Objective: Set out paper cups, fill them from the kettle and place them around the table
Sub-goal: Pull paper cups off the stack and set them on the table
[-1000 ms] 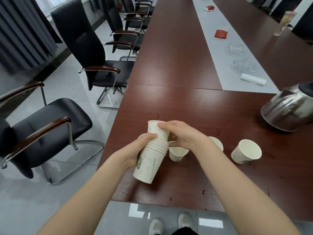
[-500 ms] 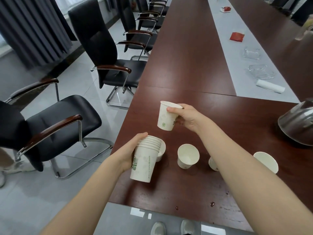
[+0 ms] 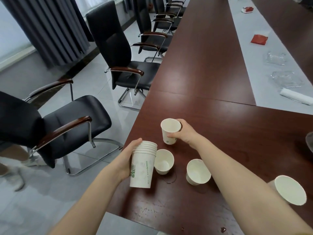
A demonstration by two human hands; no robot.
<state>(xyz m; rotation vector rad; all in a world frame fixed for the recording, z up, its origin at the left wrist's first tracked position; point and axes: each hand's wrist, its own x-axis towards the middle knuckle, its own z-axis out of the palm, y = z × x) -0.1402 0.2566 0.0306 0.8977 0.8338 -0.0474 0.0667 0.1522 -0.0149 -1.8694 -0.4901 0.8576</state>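
Note:
My left hand [image 3: 129,160] grips a stack of white paper cups [image 3: 143,164] with green print, held just over the table's near left edge. My right hand [image 3: 183,133] holds a single upright paper cup [image 3: 170,131], whose base is at or just above the dark red wooden table [image 3: 220,129]; contact is unclear. Three empty cups stand on the table: one [image 3: 164,161] next to the stack, one [image 3: 198,172] beside my right forearm, one [image 3: 290,189] at the right. Only a sliver of the steel kettle [image 3: 309,141] shows at the right edge.
Black armchairs [image 3: 81,122] line the table's left side on a grey tiled floor. The grey centre strip [image 3: 264,78] carries glass ashtrays [image 3: 284,78], a white roll [image 3: 295,98] and red packets [image 3: 259,39]. Another person's legs [image 3: 10,160] show at the far left.
My right hand pulled the top cup off the stack, carried it forward and lowered it upright toward the table. The left hand kept the stack. The view swung left, leaving the kettle almost out of view.

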